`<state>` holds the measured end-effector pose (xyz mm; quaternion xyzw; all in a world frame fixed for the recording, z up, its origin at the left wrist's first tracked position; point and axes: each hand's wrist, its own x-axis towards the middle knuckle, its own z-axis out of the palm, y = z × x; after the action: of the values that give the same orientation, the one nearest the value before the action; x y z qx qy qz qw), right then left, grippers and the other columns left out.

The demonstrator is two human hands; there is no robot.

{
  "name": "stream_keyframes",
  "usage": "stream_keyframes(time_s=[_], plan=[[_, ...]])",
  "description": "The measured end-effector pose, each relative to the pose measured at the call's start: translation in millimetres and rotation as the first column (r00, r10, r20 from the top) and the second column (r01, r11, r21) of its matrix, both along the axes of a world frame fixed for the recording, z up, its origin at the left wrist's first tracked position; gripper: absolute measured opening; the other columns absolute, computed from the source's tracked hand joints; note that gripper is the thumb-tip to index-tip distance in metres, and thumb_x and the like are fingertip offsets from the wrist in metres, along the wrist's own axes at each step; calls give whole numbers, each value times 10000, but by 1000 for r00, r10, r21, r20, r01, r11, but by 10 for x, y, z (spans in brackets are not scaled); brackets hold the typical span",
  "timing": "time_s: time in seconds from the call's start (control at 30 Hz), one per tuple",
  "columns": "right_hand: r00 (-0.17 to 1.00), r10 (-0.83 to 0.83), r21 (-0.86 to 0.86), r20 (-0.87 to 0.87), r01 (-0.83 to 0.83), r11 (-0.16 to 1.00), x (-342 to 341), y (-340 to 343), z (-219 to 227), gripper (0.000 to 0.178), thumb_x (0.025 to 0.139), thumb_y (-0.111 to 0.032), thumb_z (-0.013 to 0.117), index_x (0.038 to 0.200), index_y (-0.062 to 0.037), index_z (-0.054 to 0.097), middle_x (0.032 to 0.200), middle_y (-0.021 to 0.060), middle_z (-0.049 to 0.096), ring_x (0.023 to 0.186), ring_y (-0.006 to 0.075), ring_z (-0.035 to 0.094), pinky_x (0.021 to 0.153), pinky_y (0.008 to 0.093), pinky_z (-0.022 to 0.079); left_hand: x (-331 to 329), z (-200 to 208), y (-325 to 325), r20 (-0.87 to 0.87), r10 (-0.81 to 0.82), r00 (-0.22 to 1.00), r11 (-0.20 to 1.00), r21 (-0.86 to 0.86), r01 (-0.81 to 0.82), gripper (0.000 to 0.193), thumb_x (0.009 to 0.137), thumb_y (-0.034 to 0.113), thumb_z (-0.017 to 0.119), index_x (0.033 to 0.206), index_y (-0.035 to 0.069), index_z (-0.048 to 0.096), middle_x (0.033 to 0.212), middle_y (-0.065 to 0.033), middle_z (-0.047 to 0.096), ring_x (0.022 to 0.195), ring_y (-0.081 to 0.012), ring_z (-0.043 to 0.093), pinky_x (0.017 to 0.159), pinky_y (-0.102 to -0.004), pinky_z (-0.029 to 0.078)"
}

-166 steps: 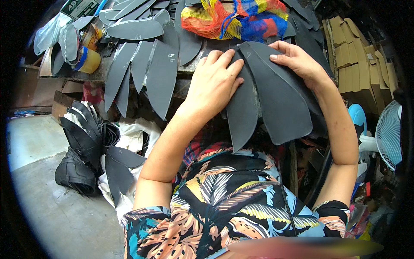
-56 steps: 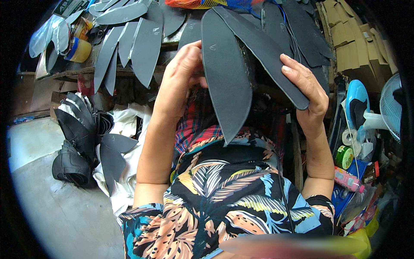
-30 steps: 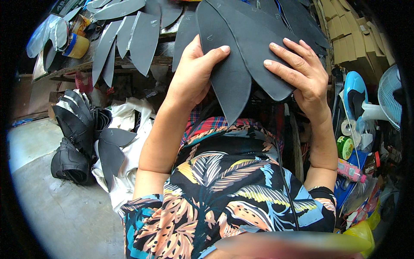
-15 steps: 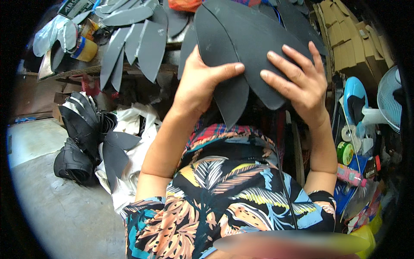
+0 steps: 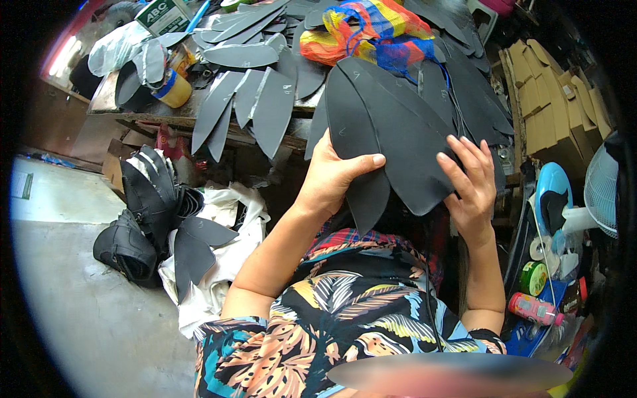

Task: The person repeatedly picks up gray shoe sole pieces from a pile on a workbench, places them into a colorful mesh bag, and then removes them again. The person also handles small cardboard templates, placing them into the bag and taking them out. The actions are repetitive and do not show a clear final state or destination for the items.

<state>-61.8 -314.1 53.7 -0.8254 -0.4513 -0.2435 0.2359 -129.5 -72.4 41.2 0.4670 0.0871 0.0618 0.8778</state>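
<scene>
A dark grey panel of joined leaf-shaped sheet pieces is held up in front of me, with a curved seam down its left part. My left hand grips its left edge, thumb on the face near the seam and fingers hidden behind. At the lower right edge, my right hand holds it with the fingers bent close together over the border; its thumb is hidden. Similar loose grey pieces lie on the workbench beyond, some hanging over the near edge.
A multicoloured mesh bundle lies on the bench. A yellow jar with a blue band stands at its left. Black stitched pieces and white cloth sit lower left. Folded cardboard, a fan and a pink bottle are at right.
My view has tilted up, so more of the bench shows. My right fingers were spread on the panel's face and are now closer together at its right edge. The left grip is unchanged.
</scene>
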Motion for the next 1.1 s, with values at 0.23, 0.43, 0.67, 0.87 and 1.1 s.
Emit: stream_keyframes(time_s=[0.23,0.43,0.67,0.87,1.1], plan=[[992,11,-10,122,-10,1000,21,-32,62,352,799,-119,668,1112,-251,761,1293,95,637,1188,305,597,1105,541,386,30,-21,-3,14,-22,1000,1000,18,22,596,784,-5,780,1304,13,489,1178,-121,645,1054,-214,653,933,-360,538],[977,28,-115,211,-4,993,287,-62,204,298,836,-166,623,1079,-257,770,1234,78,664,1144,285,619,1098,531,407,149,33,145,70,13,997,949,312,-34,767,834,96,775,1456,-6,337,1317,-186,553,1097,-228,635,944,-363,523],[991,2,-162,131,19,987,515,-210,116,298,845,-114,604,1074,-219,763,1186,81,684,1104,265,649,1069,532,438,285,334,511,361,36,932,23,932,-361,632,812,92,771,1401,119,544,1344,-189,510,1162,-308,602,874,-364,566],[992,9,-141,123,9,990,649,-188,93,302,850,-96,607,1076,-221,764,1179,70,689,1112,268,645,1064,521,443,1433,435,832,300,-137,944,-493,806,-328,689,806,137,773,1427,296,523,1538,-252,331,1196,-422,568,1025,-448,488],[999,-2,-215,47,12,976,668,-190,69,283,859,-130,630,1090,-229,760,1174,66,691,1117,272,638,1064,515,442,2540,735,1453,285,-23,958,424,871,-249,210,877,-8,540,1020,6,693,765,-73,687,617,-160,674,557,-288,556]])
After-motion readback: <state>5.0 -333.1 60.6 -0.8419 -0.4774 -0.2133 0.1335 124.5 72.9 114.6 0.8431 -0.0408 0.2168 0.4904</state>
